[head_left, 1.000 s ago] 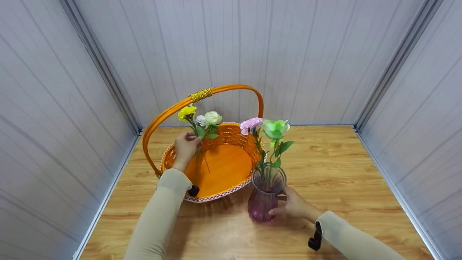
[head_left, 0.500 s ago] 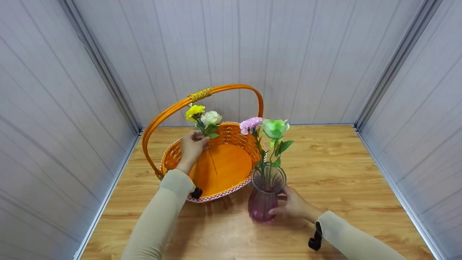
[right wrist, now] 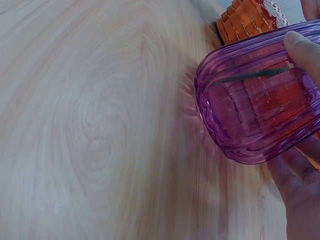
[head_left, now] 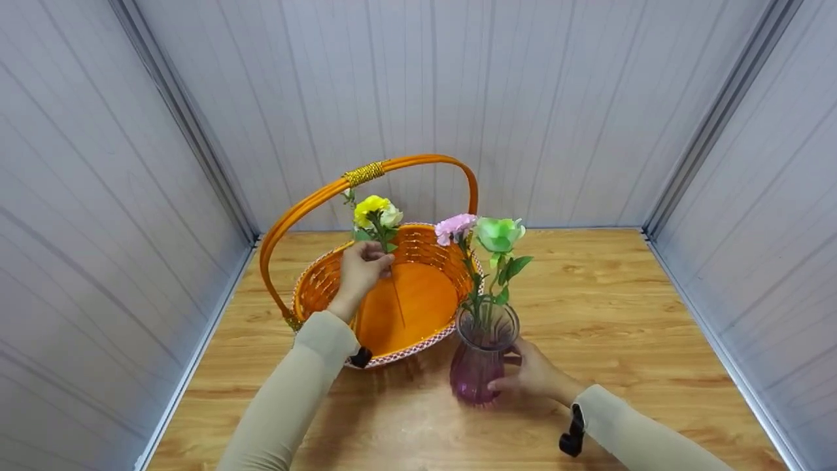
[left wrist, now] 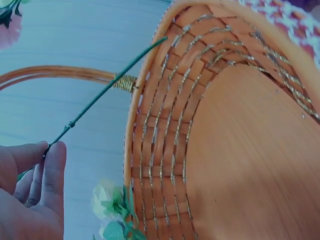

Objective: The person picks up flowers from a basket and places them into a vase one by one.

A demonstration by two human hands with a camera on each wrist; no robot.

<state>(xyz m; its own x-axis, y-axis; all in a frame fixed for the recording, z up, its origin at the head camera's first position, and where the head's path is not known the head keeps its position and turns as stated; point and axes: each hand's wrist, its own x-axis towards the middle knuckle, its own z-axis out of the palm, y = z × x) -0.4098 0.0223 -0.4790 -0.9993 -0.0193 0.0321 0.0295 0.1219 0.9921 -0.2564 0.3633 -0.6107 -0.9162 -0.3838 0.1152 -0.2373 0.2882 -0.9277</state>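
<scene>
In the head view my left hand (head_left: 366,267) is over the basket's inside, pinching the stem of a yellow flower (head_left: 371,206). That green stem (left wrist: 95,100) slants out past my thumb and fingertips in the left wrist view. White flowers with green leaves (left wrist: 114,207) are at the rim of the orange woven basket (head_left: 409,301). My right hand (head_left: 533,374) grips the purple glass vase (head_left: 476,369) from its right side, thumb across the glass in the right wrist view. A pink carnation (head_left: 454,227) and a green rose (head_left: 498,233) stand upright in the vase.
The basket's tall arched handle (head_left: 418,159) rises behind and left of my left hand. Basket and vase stand close together on the wooden table (head_left: 601,314). Pale panel walls (head_left: 562,111) enclose the back and both sides.
My left hand has moved right across the basket, carrying the yellow flower until it overlaps the white rose. My right hand and the vase stay in place.
</scene>
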